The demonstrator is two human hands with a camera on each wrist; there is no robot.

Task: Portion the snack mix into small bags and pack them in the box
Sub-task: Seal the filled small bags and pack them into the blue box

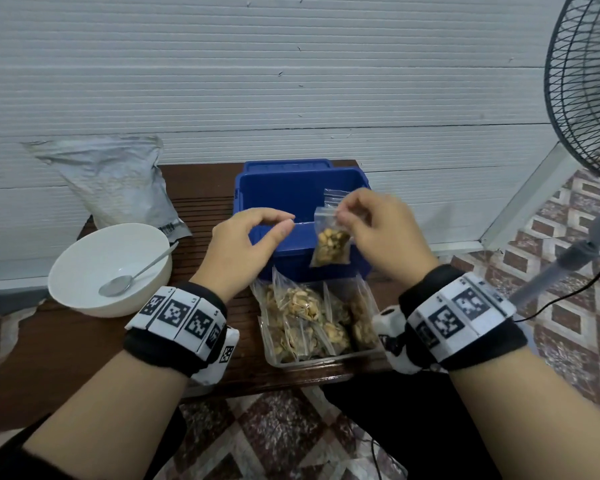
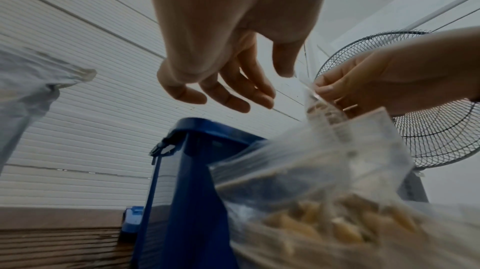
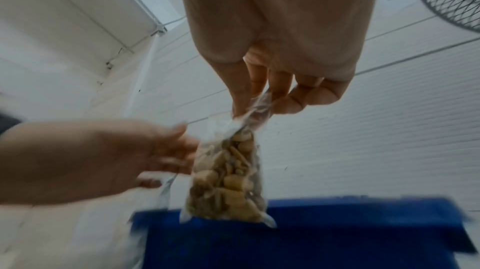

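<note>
The person is holding 1 small clear zip bag of snack mix (image 1: 330, 242) by its top edge, with the thumb and fingertips of the right hand (image 1: 378, 230) pinching the plastic just above the fill. The bag is hanging upright over the near rim of the open blue plastic box (image 1: 293, 188), its lower half in front of the box's near wall. The right wrist view is showing the same narrow pinch on the crumpled top (image 3: 253, 109), with the filled part dangling above the blue rim (image 3: 311, 212).

The left hand (image 1: 246, 237) is hovering over the box's near-left corner, fingers loosely curled and gripping nothing; in the left wrist view its fingers (image 2: 228, 97) are hanging relaxed and apart from the bag.

Just in front of the box, a clear plastic tray (image 1: 326, 362) is holding several more filled bags (image 1: 302, 306). To the left of the box, a white ceramic bowl (image 1: 84, 292) is standing with a metal spoon (image 1: 139, 271) in it, and it looks empty of mix. Behind the bowl, a grey foil pouch (image 1: 115, 181) is leaning on the wall.

Judging from this, portioning appears finished and packing is the step in hand. Another bag's top (image 1: 333, 195) is already showing inside the box. The next move calls for carrying the held bag past the rim, lowering it inside, and loosening the pinch, then fetching another from the tray.
</note>
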